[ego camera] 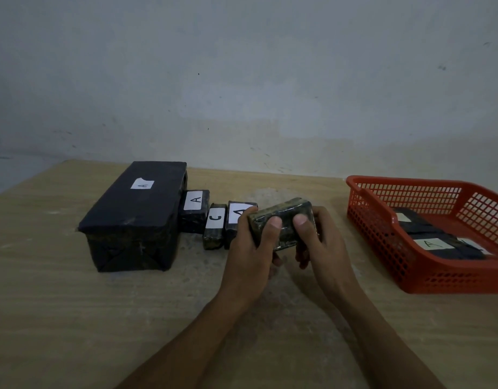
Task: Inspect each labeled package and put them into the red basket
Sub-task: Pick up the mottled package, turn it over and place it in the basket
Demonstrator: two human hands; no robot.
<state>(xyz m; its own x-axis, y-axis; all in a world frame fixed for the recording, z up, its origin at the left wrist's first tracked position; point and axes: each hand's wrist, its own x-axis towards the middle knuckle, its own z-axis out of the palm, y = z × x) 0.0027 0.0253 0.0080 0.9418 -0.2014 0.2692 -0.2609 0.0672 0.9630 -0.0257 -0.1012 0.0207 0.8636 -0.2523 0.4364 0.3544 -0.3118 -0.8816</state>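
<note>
1. The left hand (249,242) and right hand (316,242) are together gripping one small dark packet (284,223), lifted just above the table (59,318); each thumb is pressing on the near face, while the other fingers are curling underneath.
2. No label is showing on the faces turned toward the camera, so the inspection is likely still under way.
3. To do this step well, the hands should be rolling the packet slowly until the label faces up, keeping the thumbs off the paper so the letter reads cleanly.
4. The glossy wrap looks slippery, so a steady two-sided hold is wiser than a fingertip pinch.
5. Both forearms are reaching in from the bottom edge and converging at the packet, with wrists nearly straight.
6. Just behind the left hand, a packet marked A (239,217) is lying partly hidden.
7. Beside it are sitting a C packet (215,226) and another A packet (196,209), close together in a row.
8. A large black box (135,217) labeled A is standing at the left end, touching that last packet.
9. The red basket (382,228) is waiting well to the right, already holding dark packages (438,242), one showing an A.
10. After the check, the right hand is better placed to carry the packet across and lower it over the basket's near wall.
</note>
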